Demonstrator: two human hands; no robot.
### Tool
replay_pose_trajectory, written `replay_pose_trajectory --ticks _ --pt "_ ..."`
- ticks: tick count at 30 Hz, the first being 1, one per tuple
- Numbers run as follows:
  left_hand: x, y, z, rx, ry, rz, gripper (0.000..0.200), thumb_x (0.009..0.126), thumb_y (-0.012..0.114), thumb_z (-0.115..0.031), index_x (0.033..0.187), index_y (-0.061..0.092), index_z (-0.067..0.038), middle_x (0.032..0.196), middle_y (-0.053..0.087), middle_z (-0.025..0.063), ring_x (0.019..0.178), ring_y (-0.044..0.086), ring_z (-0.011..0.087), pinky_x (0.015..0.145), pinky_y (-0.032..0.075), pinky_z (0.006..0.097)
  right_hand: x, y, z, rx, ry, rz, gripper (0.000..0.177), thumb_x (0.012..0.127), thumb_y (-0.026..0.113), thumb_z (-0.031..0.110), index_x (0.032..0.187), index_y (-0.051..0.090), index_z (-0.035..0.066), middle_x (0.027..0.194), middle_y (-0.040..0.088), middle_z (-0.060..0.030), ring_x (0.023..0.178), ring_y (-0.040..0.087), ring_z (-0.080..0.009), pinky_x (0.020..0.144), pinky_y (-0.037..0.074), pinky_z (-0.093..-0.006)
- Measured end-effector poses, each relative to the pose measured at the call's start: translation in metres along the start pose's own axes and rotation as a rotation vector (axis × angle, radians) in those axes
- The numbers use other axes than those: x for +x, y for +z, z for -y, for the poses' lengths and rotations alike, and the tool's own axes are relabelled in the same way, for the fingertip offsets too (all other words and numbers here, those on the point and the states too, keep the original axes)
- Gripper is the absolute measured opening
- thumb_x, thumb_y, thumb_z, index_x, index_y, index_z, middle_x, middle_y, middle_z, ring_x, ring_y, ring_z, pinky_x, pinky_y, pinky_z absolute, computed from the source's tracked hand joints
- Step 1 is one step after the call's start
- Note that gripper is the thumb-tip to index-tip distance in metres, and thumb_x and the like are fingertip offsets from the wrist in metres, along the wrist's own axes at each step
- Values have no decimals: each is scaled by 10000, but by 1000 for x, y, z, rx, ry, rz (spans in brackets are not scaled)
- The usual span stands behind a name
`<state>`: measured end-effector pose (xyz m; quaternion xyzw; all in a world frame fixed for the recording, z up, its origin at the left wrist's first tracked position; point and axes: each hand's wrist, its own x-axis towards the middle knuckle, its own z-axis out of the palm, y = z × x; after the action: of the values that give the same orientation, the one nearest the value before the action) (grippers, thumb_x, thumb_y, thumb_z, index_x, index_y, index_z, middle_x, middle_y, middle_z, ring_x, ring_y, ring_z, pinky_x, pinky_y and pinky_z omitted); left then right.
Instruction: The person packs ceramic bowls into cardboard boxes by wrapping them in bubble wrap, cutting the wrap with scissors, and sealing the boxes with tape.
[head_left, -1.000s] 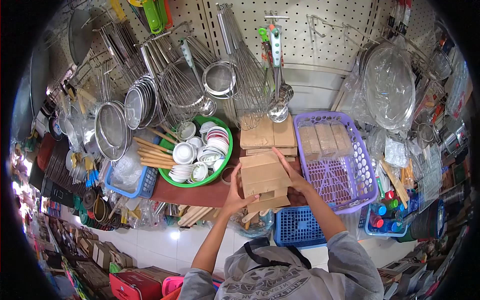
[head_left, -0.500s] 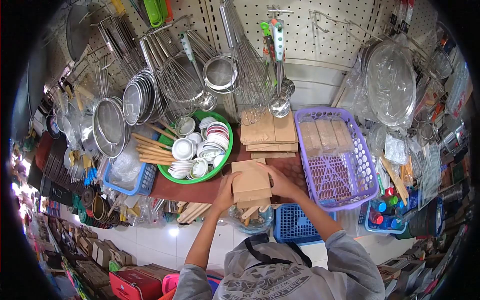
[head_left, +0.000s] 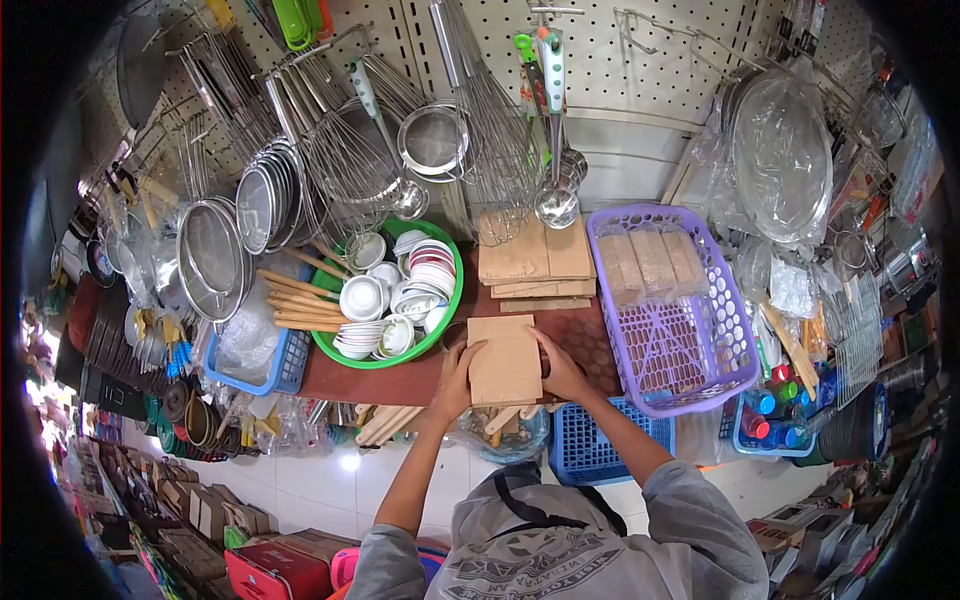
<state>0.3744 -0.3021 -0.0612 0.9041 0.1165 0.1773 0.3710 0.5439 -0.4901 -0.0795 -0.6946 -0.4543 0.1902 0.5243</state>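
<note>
At the front edge of the reddish-brown shelf I hold a small brown cardboard box [head_left: 505,360] between both hands. My left hand [head_left: 456,380] grips its left side, the thumb lying over the upper edge of that side. My right hand [head_left: 562,370] presses against its right side, with fingers partly hidden behind the cardboard. The face turned up towards me looks flat and plain. Just behind it lies a stack of flat cardboard pieces [head_left: 535,262].
Left of the box stands a green basin [head_left: 455,310] of small bowls and wooden-handled tools. A purple basket [head_left: 745,345] with wrapped brown blocks [head_left: 640,265] sits to the right. Whisks [head_left: 495,150], strainers [head_left: 212,262] and ladles [head_left: 557,205] hang above. Below is a blue crate [head_left: 600,440].
The box's upper flap, raised and creased before, now lies flat, and the lower flap no longer sticks out. Both hands stay on its sides, and the view has shifted slightly.
</note>
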Motion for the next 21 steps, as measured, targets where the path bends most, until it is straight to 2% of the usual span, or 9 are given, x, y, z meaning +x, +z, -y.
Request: replay_pose_trajectory --ticks 3,6,12,15,16,19,21 --pt "7 7 0 -13 -6 15 770 730 782 -107 1422 453 -182 1403 383 216 1278 424 432 1071 397 463 -4 -6 0 -2 39 -39 838 763 776 110 1484 349 91 1463 442 -215 1390 400 -335 1117 362 -402" --pt "9 18 -2 -67 -40 17 793 725 784 -96 1436 446 -196 1408 380 224 1293 420 434 1078 395 466 -7 -8 -7 -60 -6 -107 850 723 787 54 1468 377 90 1437 479 -180 1345 452 -326 1092 394 -398" --pt "8 30 -7 -8 -43 -10 854 716 778 -54 1471 402 -186 1404 390 206 1299 428 430 1065 417 454 -14 -11 -14 -206 -95 -185 762 733 780 77 1421 451 83 1375 517 -178 1297 474 -341 1073 399 -399" --pt "0 25 -6 14 13 -62 893 706 771 -19 1488 369 -176 1416 390 193 1292 443 412 1048 433 445 -17 -12 -1 -208 -50 -160 764 751 745 55 1445 432 119 1423 441 -209 1308 453 -370 1103 379 -403" --pt "-3 23 -6 15 42 -92 905 703 768 -7 1493 359 -173 1420 391 189 1286 451 403 1039 441 438 -17 -14 6 -235 -36 -130 775 742 749 56 1446 433 125 1452 401 -211 1333 417 -384 1108 375 -410" --pt "-22 7 -6 -75 -83 -23 879 721 717 32 1496 350 -159 1447 367 226 1351 370 426 1122 351 465 -31 -19 27 -389 21 -30 806 718 770 81 1449 438 154 1528 294 -204 1413 290 -414 1130 346 -443" --pt "-35 -3 -7 -56 -74 -53 803 730 714 21 1455 410 -142 1398 418 201 1296 421 406 1090 378 457 -39 -18 39 -583 52 50 823 707 793 122 1450 445 189 1564 238 -180 1469 179 -420 1157 306 -484"
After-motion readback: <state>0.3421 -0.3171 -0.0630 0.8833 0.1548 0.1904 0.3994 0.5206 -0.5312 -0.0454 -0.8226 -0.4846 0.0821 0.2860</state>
